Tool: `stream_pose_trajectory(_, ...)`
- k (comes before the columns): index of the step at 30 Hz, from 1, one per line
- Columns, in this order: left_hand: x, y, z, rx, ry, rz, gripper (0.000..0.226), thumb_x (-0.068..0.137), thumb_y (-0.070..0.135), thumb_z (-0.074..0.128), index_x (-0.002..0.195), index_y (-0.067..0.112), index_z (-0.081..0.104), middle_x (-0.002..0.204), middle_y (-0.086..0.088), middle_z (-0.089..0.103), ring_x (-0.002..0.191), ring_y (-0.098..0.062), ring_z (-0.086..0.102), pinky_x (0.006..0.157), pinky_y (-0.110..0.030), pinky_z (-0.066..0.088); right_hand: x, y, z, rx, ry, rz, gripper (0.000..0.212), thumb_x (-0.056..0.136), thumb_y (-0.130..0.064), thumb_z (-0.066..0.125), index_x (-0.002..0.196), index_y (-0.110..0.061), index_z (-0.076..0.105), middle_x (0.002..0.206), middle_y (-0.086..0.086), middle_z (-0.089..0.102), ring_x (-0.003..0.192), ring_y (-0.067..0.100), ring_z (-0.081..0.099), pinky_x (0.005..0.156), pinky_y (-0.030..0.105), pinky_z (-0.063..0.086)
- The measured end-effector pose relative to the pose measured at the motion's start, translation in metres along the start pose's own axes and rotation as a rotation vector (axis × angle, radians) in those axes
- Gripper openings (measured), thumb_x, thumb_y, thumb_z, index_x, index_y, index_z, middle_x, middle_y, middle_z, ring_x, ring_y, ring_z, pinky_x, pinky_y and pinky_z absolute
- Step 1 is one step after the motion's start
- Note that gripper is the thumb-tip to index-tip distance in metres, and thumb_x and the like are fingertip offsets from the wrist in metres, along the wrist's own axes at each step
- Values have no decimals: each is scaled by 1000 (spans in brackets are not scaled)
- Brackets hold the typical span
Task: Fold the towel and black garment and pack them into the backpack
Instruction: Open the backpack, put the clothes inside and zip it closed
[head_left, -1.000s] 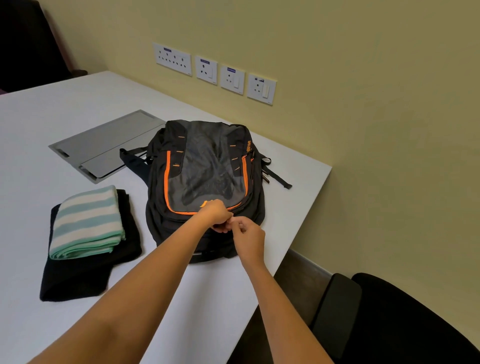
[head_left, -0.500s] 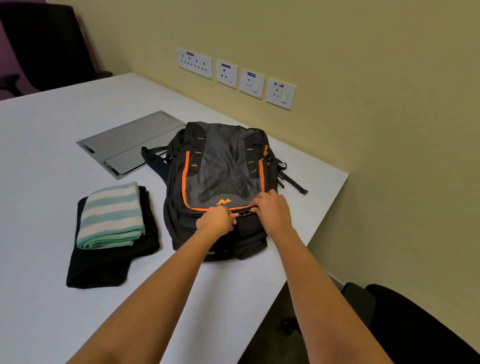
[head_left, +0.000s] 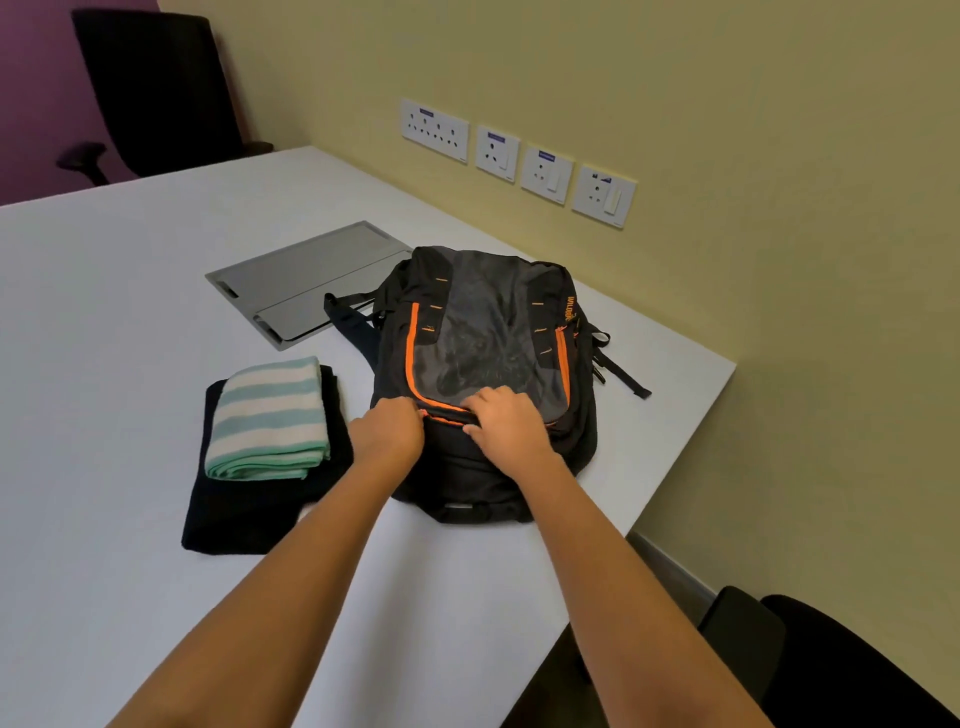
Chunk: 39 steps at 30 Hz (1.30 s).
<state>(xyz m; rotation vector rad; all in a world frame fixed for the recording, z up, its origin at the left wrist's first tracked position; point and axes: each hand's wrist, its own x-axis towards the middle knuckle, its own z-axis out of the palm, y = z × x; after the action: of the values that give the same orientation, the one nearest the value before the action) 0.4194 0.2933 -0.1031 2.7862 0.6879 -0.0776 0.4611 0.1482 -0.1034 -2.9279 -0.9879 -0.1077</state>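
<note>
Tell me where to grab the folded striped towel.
Pinch the towel at its near short end, coming from the person's side, thumb on top. The layered edges show there, so one pinch likely holds every layer; it lies flat on the black garment, so slide fingers between them.

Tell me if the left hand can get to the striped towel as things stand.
Probably yes. The left hand is at the backpack, and the towel lies uncovered on the black garment just to its left, nothing between them.
</note>
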Motion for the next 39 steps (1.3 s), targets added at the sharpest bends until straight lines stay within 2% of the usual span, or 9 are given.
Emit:
stream_pose_trajectory(6,14,-13,1,36,42,-46,32,97,16,33,111,16,62,115,-10,62,108,-31,58,88,-36,40,9,-4,2,94,79,68,25,98,-18,46,113,-17,66,106,7,66,100,28,58,81,37,44)
stream_pose_trajectory(8,26,-20,-4,33,64,-71,32,96,13,34,112,15,62,114,-11,63,108,-32,58,89,-35,40,10,0,-6,37,209,13,16,86,-8,64,99,-15,71,88,4,67,84,26,62,68,33,45)
stream_pose_trajectory(11,51,-24,-15,10,84,-111,30,95,9,38,109,13,64,108,-10,65,103,-30,60,86,-34,39,13,4,-9,-42,355,-59,26,63,-4,84,82,-17,71,70,-2,64,62,19,60,53,25,43)
stream_pose_trajectory(16,89,-23,-27,19,109,-134,23,95,6,42,103,10,63,104,-11,63,101,-30,58,93,-36,37,19,14,-14,-52,495,-111,25,70,-6,79,90,-16,68,78,-1,64,70,19,60,61,26,42)
stream_pose_trajectory(19,111,-21,-27,16,131,-125,21,97,11,43,97,10,64,97,-10,63,97,-30,59,95,-38,36,21,24,-10,-83,541,-176,10,85,-12,59,93,-16,65,81,0,62,72,19,57,66,23,32)
stream_pose_trajectory(22,131,-18,-21,12,163,-109,23,98,12,42,93,11,63,86,-9,59,93,-28,59,96,-39,34,20,33,-6,-53,547,-241,21,89,-18,42,95,-15,63,83,1,63,73,19,57,68,25,32)
stream_pose_trajectory(25,149,-16,-14,13,184,-105,23,98,10,41,92,10,63,80,-9,56,91,-29,59,95,-37,34,20,41,-1,25,542,-291,17,91,-16,41,98,-15,57,84,2,62,73,19,55,68,26,36)
stream_pose_trajectory(35,188,-24,11,6,165,-85,26,100,17,37,102,11,62,96,-13,65,95,-31,60,101,-40,30,33,38,7,145,445,-341,23,94,-19,40,94,-13,63,86,1,61,75,17,52,66,26,42)
stream_pose_trajectory(39,181,-28,11,-29,165,-43,28,101,22,36,109,7,58,105,-17,63,100,-35,58,95,-42,35,33,38,10,145,407,-306,21,92,-23,45,91,-15,65,84,-2,62,75,12,54,64,24,44)
